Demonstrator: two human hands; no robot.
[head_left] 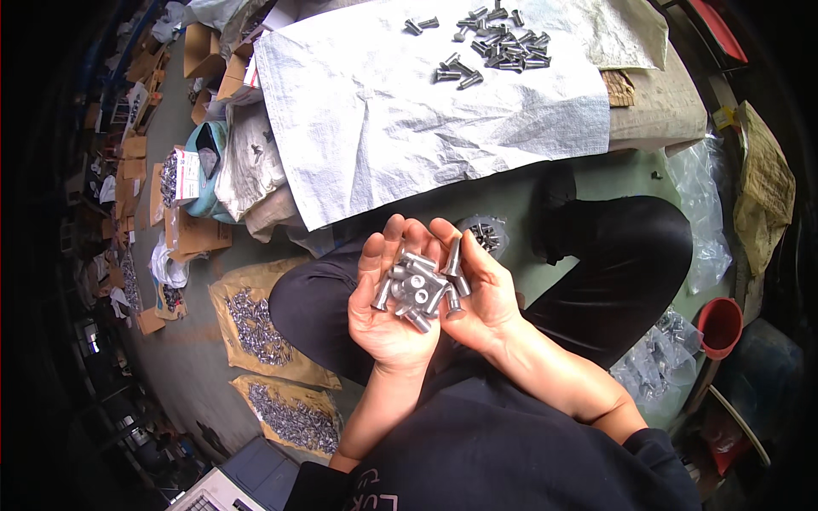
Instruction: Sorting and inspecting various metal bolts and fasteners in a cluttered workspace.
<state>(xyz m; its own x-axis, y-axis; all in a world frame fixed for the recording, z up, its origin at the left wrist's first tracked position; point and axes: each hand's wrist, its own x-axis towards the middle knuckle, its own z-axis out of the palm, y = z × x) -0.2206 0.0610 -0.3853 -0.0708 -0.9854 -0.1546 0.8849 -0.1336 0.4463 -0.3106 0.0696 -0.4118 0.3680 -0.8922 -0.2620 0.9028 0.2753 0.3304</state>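
Note:
My left hand [388, 328] is cupped palm up, with a heap of silver metal fasteners [416, 289] in it. They are short cylinders with flared heads, and some show a hole in the end. Pressed against it from the right, my right hand [490, 294] is cupped too, its fingers partly curled. A few fasteners lie along its palm and fingers, one upright [452, 257]. Beyond the hands, a white woven sheet [341, 128] covers a low surface. A loose pile of similar fasteners [507, 47] lies near its far edge.
Between my legs stands a clear bag of small parts [484, 234]. Two brown sheets heaped with metal pieces [256, 328] lie on the floor at left. Cardboard boxes [200, 230] stand farther left. At right are clear plastic bags [656, 362] and a red bucket [720, 328].

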